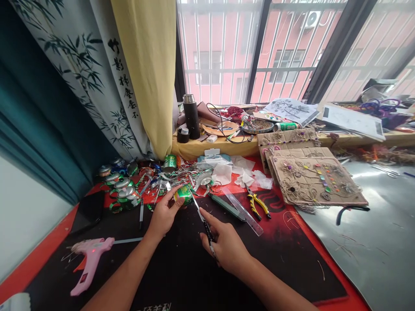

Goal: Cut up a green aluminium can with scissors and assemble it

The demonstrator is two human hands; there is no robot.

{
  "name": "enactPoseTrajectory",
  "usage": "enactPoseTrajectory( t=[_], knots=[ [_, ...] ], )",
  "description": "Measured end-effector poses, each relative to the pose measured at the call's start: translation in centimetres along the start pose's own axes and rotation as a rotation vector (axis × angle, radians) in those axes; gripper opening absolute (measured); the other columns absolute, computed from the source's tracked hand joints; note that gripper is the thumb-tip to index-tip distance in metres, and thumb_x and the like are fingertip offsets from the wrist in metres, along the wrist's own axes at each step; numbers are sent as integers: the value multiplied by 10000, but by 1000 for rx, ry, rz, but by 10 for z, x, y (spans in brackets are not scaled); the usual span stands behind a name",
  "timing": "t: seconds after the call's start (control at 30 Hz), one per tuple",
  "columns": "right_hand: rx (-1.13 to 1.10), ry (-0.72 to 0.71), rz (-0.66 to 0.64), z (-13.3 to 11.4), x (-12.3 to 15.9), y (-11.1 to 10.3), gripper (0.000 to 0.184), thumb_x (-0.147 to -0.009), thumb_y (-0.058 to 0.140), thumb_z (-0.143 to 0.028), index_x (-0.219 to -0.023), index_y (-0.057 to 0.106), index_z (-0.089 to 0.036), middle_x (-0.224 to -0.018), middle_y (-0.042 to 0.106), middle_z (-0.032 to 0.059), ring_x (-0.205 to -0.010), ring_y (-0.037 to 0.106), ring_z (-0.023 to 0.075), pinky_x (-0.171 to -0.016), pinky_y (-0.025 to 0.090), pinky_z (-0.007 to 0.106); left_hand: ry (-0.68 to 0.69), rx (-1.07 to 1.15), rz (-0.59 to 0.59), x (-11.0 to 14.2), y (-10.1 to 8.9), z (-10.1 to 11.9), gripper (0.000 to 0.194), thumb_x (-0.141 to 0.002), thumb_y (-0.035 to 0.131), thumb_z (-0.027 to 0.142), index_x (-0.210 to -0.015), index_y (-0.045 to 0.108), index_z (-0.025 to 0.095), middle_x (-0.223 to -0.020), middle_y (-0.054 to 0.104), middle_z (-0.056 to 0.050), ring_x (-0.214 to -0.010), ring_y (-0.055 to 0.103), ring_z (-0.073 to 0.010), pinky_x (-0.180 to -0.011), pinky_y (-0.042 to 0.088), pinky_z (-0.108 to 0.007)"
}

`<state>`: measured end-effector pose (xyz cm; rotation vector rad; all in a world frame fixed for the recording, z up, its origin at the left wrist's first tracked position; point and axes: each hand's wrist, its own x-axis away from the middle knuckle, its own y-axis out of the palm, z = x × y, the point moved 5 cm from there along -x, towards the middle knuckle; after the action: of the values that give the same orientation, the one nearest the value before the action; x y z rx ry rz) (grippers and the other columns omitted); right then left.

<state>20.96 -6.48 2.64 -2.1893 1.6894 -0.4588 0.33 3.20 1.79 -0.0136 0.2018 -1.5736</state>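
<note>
Forearms reach in from the bottom edge over a black mat [181,272]. On the left a pink glue gun [92,261] lies on its side, nozzle turned away from both hands, which keeps it clear of them. Ahead, the left hand [164,215] pinches a small green can [183,194] between thumb and fingers, lifted over the mat, apparently to steady it against the blades. The right hand [228,242] is closed round the handles of scissors [198,209], whose tips meet the can; how far the blades are parted, I can't tell. To the right, a ruler [244,212] and yellow pliers [256,205] lie within easy reach. Farther off are cut cans [126,193] and a heap of metal shreds [162,185], with another green can [170,162] upright behind; its inside is hidden. On the sill, an orange plate [209,130] holds thin sticks, perhaps pens; beside it sits a round basket [257,128], contents unclear. A dark flask [191,116] stands capped near the curtain [147,73]
</note>
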Motion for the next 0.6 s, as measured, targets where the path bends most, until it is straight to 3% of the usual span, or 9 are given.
enactPoseTrajectory(
  t=[0.13, 0.27, 0.4, 0.5, 0.6],
  knots=[
    [-3, -1, 5, 1, 0, 1, 719, -961, 618, -211, -1666, 482, -240, -636, 568, -79, -416, 440, 76, -486, 268, 227, -36, 80, -19, -1, 2, -5, 752, -808, 821, 677, -1395, 721, 217, -1274, 739, -99, -951, 724, -269, -852, 681, -483],
    [-3, 1, 10, 1, -1, 1, 728, -956, 620, -206, -1669, 479, -238, -636, 581, -75, -423, 444, 80, -491, 279, 227, -66, 150, -33, 0, 5, -10, 740, -805, 844, 645, -1396, 723, 217, -1256, 722, -93, -946, 701, -248, -832, 687, -472],
    [-21, 17, 10, -1, -1, 0, 731, -945, 633, -204, -1662, 492, -226, -676, 623, -58, -439, 437, 80, -495, 296, 224, -31, 121, -29, 0, 5, -11, 718, -820, 834, 638, -1401, 720, 232, -1362, 700, -102, -1061, 711, -292, -862, 684, -487],
    [-36, 26, 2, -1, 0, -1, 723, -945, 622, -200, -1657, 499, -215, -662, 613, -64, -440, 418, 76, -492, 298, 220, 3, 36, -17, 0, 2, -10, 731, -838, 806, 657, -1431, 701, 244, -1431, 693, -108, -1150, 717, -332, -927, 661, -505],
    [-41, 14, -7, -2, -1, -1, 720, -943, 614, -194, -1654, 503, -208, -624, 578, -80, -436, 393, 72, -483, 284, 215, 62, -89, 30, -1, -3, -6, 719, -865, 782, 651, -1454, 687, 248, -1420, 723, -110, -1245, 703, -353, -1106, 555, -535]
  ],
)
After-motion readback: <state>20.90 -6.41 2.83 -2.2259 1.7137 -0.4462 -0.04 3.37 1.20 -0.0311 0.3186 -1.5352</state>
